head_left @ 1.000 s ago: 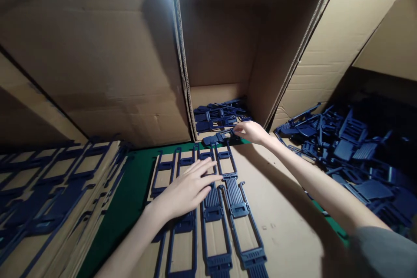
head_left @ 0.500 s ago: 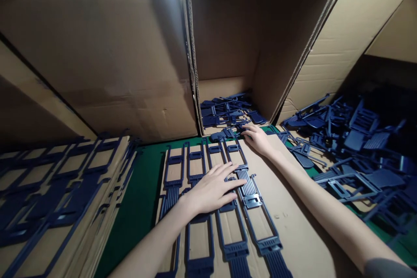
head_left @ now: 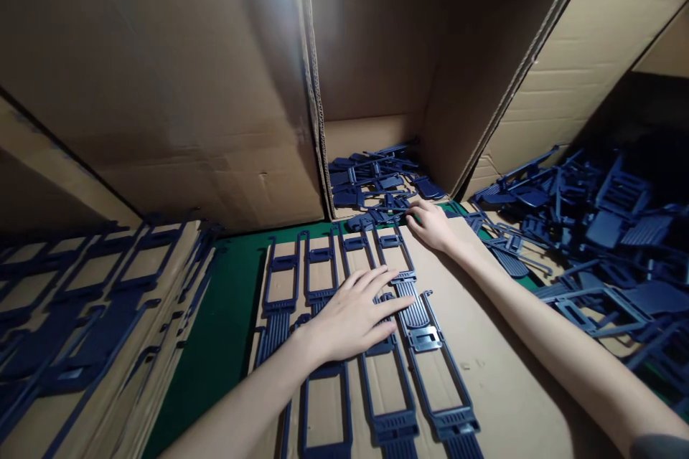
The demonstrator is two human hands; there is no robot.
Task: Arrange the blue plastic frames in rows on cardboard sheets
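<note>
My left hand [head_left: 352, 312] lies flat with fingers spread over rows of dark blue plastic frames [head_left: 438, 380], which have ribbed plates and hooked ends. The frames rest on a cardboard sheet [head_left: 506, 380]. My right hand [head_left: 429, 224] reaches to the far edge of that sheet, its fingers bent at the loose blue parts [head_left: 377, 219] by the box opening. Its fingertips are partly hidden, and I cannot make out whether they grip one of these parts.
An open cardboard box [head_left: 377, 130] stands behind, with loose blue parts inside. More parts are heaped [head_left: 603, 215] at right. Stacked cardboard sheets [head_left: 156, 373] with blue frames sit at left. Green table surface [head_left: 231, 315] shows between the stacks.
The view has shifted slightly. Both hands stay in nearly the same places, the left on the laid-out frames and the right at the loose parts.
</note>
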